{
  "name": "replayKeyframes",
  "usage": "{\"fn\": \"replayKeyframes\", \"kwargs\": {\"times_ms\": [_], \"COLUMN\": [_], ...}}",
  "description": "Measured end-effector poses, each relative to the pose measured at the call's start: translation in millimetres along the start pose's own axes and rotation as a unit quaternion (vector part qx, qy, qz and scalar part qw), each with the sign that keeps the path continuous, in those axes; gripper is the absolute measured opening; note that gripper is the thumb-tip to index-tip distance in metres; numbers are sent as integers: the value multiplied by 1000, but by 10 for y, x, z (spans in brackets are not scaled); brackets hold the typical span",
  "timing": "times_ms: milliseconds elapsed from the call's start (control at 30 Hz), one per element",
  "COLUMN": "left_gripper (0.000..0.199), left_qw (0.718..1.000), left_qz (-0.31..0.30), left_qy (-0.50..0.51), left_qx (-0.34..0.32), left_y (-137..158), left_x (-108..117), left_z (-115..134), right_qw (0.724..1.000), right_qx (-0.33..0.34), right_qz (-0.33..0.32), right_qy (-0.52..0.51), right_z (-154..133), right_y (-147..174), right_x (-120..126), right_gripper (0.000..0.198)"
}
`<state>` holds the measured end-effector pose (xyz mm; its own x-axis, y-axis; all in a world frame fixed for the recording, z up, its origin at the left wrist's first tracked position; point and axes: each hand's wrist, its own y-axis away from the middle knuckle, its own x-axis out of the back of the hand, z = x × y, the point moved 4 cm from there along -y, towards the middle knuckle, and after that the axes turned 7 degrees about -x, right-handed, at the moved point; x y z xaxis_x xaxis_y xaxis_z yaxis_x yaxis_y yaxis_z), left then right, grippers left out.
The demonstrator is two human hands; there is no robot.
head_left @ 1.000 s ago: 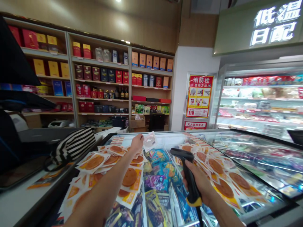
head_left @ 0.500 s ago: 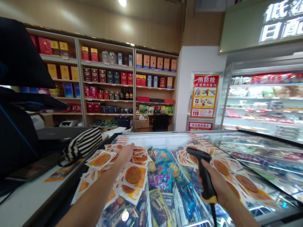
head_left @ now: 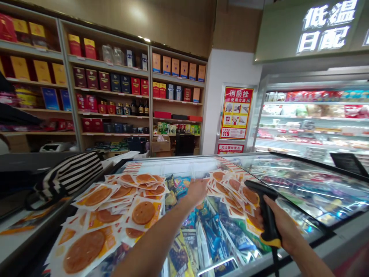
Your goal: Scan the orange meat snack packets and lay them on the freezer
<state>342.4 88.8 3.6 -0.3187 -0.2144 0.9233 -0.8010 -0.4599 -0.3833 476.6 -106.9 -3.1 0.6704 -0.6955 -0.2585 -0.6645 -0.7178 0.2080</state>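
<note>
My right hand (head_left: 278, 221) is wrapped around the grip of a black and yellow handheld barcode scanner (head_left: 268, 215), whose head points left over a pile of packets. My left hand (head_left: 197, 190) reaches forward to the left edge of that right pile of flat white packets (head_left: 227, 186), each showing a round brown disc. Its fingers are blurred, so whether they grip a packet is unclear. A larger pile of the same packets (head_left: 115, 204) spreads at the left. Both piles lie on the glass top of a chest freezer (head_left: 173, 161).
Colourful frozen packages (head_left: 187, 242) show through the glass. A black-and-white striped pouch (head_left: 70, 173) sits on the counter at the left. Behind stand shelves of boxes (head_left: 115, 82) and, at the right, a lit display fridge (head_left: 305, 119). The scanner's cable (head_left: 276, 261) hangs down.
My left hand has moved right, from the left pile to the edge of the right pile. The view has turned right. My right hand still holds the scanner.
</note>
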Motion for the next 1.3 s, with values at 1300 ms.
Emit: {"fn": "replayKeyframes", "kwargs": {"times_ms": [1300], "left_gripper": [18], "left_qw": [993], "left_qz": [24], "left_qy": [11], "left_qx": [-116], "left_y": [-342], "left_x": [-134], "left_z": [310], "right_qw": [999], "right_qx": [-18], "right_qz": [32], "right_qy": [8], "right_z": [-29], "right_y": [100], "right_x": [91], "right_gripper": [33]}}
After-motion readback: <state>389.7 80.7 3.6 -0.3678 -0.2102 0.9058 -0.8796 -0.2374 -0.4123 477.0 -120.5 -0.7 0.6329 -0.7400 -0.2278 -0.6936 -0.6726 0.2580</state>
